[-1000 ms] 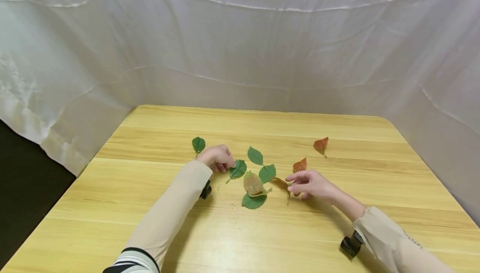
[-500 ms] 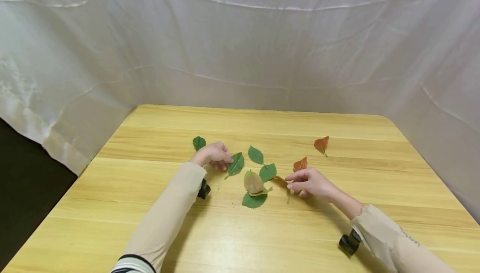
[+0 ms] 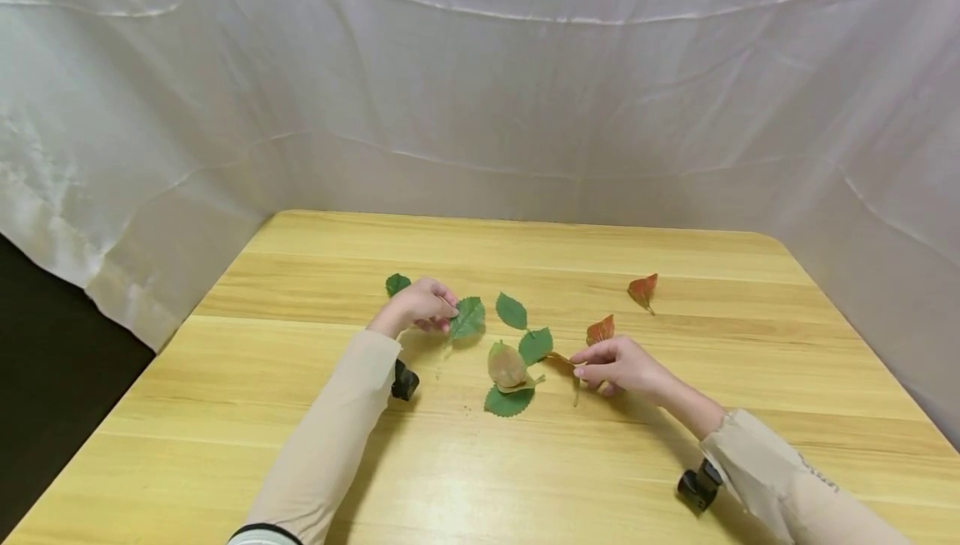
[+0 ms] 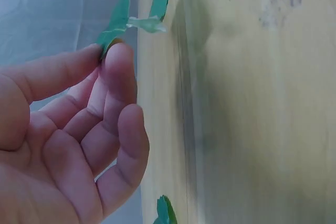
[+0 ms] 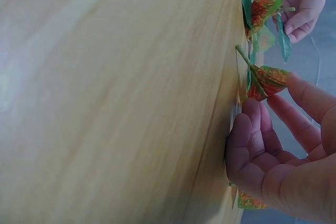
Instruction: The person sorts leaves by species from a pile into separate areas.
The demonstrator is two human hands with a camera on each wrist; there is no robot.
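My left hand [image 3: 422, 305] pinches a green artificial leaf [image 3: 468, 317] by its edge between thumb and forefinger. In the left wrist view this leaf [image 4: 116, 19] stands on edge above the wood, its pale stem pointing aside. My right hand [image 3: 622, 363] holds a red and green leaf [image 5: 266, 81] at its edge with thumb and forefinger, the other fingers loosely curled. From the head view that leaf looks brownish and is partly hidden by the fingers. Between the hands lie a yellowish-pink leaf [image 3: 506, 364], a green leaf [image 3: 510, 402] under it, and two more green leaves [image 3: 536, 346].
A red leaf [image 3: 600, 329] lies just beyond my right hand, and another red leaf [image 3: 642, 290] farther back. Behind my left wrist is a dark green leaf [image 3: 397, 283], partly covered. The wooden table [image 3: 480, 478] meets a pale cloth curtain [image 3: 480, 112] at the back.
My left hand has shifted slightly away and to the left, drawing the green leaf with it; the leaf now tilts up from the table. The right hand has hardly moved.
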